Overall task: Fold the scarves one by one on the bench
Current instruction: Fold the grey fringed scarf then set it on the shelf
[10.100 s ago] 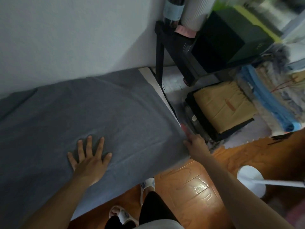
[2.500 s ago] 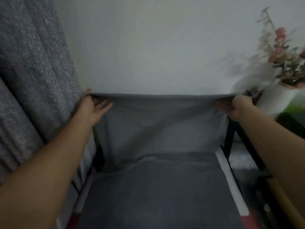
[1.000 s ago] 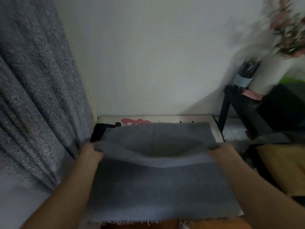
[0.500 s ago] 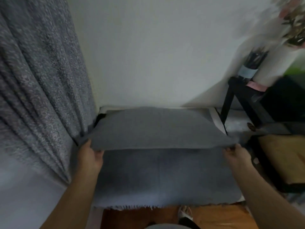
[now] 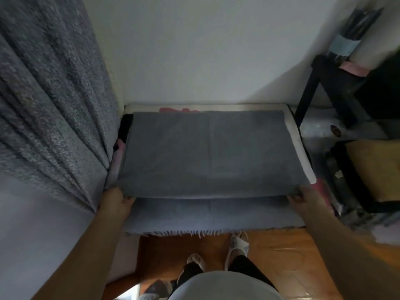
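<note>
Two slippered feet [image 5: 218, 254] stand on the wooden floor [image 5: 281, 263]. Above them, the left hand [image 5: 116, 199] and right hand [image 5: 305, 197] each pinch a near corner of one grey scarf [image 5: 207, 152]. The scarf lies doubled on the bench [image 5: 299, 148] against a white wall [image 5: 205, 50].

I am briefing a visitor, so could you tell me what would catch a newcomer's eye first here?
The grey scarf fills the centre, its folded upper layer covering the bench. The left hand and right hand pinch its two near corners above the fringed lower layer. A speckled grey curtain hangs at the left.
</note>
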Tool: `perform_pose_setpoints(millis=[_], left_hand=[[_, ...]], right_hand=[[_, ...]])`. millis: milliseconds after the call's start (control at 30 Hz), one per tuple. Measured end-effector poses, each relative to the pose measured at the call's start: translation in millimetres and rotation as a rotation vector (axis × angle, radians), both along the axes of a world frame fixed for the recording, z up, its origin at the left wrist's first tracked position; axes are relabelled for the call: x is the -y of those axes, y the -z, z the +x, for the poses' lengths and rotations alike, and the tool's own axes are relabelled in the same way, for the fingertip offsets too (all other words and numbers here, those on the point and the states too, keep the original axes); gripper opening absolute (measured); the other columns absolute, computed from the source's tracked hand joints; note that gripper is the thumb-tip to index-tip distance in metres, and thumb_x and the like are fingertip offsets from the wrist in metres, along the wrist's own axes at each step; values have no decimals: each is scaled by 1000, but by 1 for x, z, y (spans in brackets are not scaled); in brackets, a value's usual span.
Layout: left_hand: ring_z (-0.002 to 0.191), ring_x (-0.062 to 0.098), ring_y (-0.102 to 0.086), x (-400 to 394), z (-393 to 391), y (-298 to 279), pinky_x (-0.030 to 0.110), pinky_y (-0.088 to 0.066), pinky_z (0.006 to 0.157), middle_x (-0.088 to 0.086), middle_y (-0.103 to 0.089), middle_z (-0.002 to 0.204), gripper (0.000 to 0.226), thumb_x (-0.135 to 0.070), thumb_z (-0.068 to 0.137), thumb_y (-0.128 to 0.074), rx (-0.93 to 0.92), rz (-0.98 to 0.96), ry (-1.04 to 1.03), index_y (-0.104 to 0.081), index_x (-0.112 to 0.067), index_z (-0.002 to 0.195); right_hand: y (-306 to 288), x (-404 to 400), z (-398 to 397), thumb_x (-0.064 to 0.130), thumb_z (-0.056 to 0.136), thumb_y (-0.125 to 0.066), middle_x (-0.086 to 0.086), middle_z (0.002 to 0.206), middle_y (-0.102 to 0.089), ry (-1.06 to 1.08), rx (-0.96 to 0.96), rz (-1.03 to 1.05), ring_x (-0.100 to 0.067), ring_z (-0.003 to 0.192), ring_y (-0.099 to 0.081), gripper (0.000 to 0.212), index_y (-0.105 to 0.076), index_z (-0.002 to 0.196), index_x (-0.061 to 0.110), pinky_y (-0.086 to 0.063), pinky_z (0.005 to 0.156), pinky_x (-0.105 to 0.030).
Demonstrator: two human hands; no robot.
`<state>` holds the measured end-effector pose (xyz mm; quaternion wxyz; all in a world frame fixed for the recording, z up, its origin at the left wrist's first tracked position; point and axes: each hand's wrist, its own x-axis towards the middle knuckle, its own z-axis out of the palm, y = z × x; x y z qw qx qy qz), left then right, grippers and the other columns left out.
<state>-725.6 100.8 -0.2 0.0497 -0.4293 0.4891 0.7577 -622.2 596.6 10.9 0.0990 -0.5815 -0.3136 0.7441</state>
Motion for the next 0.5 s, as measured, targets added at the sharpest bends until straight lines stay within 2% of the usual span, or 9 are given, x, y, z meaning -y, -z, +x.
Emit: perform_pose_setpoints(millis=[33,67,133,167,233,267,400,467,500], left_hand=[[125,31,-56,-1,0,-5,41,-57,81,7,-56,144,40,-20,107,-47,-29,4,-15,-50,-16,147],[123,28,-57,-1,3,-9,38,-58,76,6,-58,142,39,-21,107,-45,-44,-1,-42,-51,-18,146],[122,27,-57,1,14,-14,39,-56,77,5,-58,143,40,-15,107,-40,-42,-21,-80,-51,-17,146],[124,28,-56,4,21,-15,40,-55,81,6,-56,144,41,-11,106,-38,-20,-36,-88,-50,-15,146],[132,30,-52,9,38,-11,40,-51,91,10,-52,148,42,-5,105,-38,60,-104,-79,-47,-7,146],[132,29,-52,11,47,-8,39,-50,95,11,-50,149,43,-4,104,-37,108,-125,-74,-45,-5,147],[118,35,-57,13,70,14,48,-48,93,14,-55,144,54,9,91,-41,168,-247,-45,-52,-10,140],[117,43,-59,9,72,12,54,-51,95,23,-58,135,50,-6,86,-49,292,-565,63,-53,1,135],[115,47,-59,6,68,10,56,-51,95,28,-59,130,53,-12,81,-52,334,-772,156,-54,5,131]], right_hand=[[-5,0,2,10,104,-46,-5,118,-62,28,-27,36,-21,97,-61,17,-55,91,16,-59,73,-37],[-10,0,6,8,103,-47,-4,106,-63,47,-35,75,-19,93,-61,18,-55,90,16,-59,70,-38],[-12,3,21,5,99,-53,-4,97,-63,75,-1,160,-17,90,-62,11,-57,93,13,-56,70,-38],[-9,5,30,3,97,-56,-5,98,-64,86,21,188,-18,90,-62,10,-60,102,10,-56,70,-39],[6,7,49,2,94,-58,-10,104,-66,111,84,191,-23,95,-64,31,-57,124,6,-57,80,-45],[15,10,60,2,93,-58,-12,109,-65,123,111,179,-25,98,-63,35,-55,128,5,-56,84,-46],[43,18,83,5,94,-55,-16,133,-57,49,240,120,-32,100,-60,39,-50,133,9,-55,68,-43],[39,21,82,8,97,-52,-20,138,-51,-36,331,197,-37,109,-56,43,-46,140,9,-53,79,-45],[34,20,78,10,98,-51,-23,140,-48,-96,440,327,-40,114,-52,45,-43,142,5,-48,88,-47]])
